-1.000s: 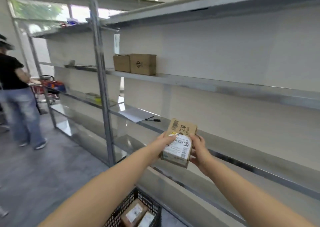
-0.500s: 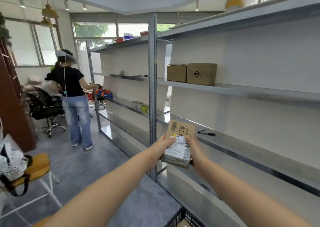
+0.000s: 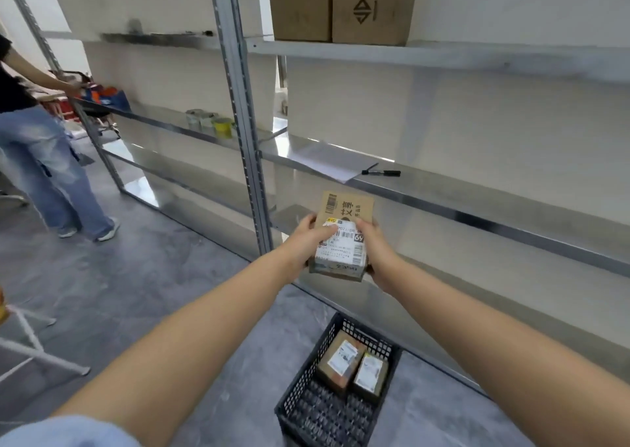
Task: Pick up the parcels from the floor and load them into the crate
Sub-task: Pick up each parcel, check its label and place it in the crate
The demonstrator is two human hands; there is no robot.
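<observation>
**Parcel held above crate, shelving behind**

A parcel (image 3: 342,238) sat between the left hand (image 3: 306,242) and right hand (image 3: 376,249), in front of the shelving (image 3: 245,133). Below it on the floor (image 3: 112,293) stood the crate (image 3: 335,388), just beside the shelving's lowest level, with two parcels (image 3: 353,366) side by side inside at the far end. Two boxes (image 3: 344,6) stood touching on an upper shelf. A marker (image 3: 381,172) lay on a middle shelf, right of a paper sheet (image 3: 327,160). Another person (image 3: 37,146) stood far left.
</observation>
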